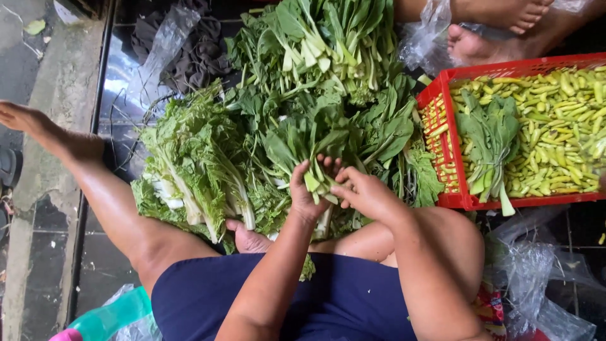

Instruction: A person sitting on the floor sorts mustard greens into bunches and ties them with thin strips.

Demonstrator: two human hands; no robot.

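left hand (307,189) fingers clamped on the leafy bunch (309,142) at its pale stems; long axis runs near-to-far. right hand (366,192) touches the stems from the right, fingers loosely curled.

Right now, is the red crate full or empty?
Nearly full. The red crate holds a deep layer of green chillies spread across it, with a bunch of leafy greens lying on top.

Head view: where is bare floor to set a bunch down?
Bare dark floor lies left of the left leg, beside the concrete strip. Crowded: greens pile ahead of both hands, red crate right, plastic bags below it.
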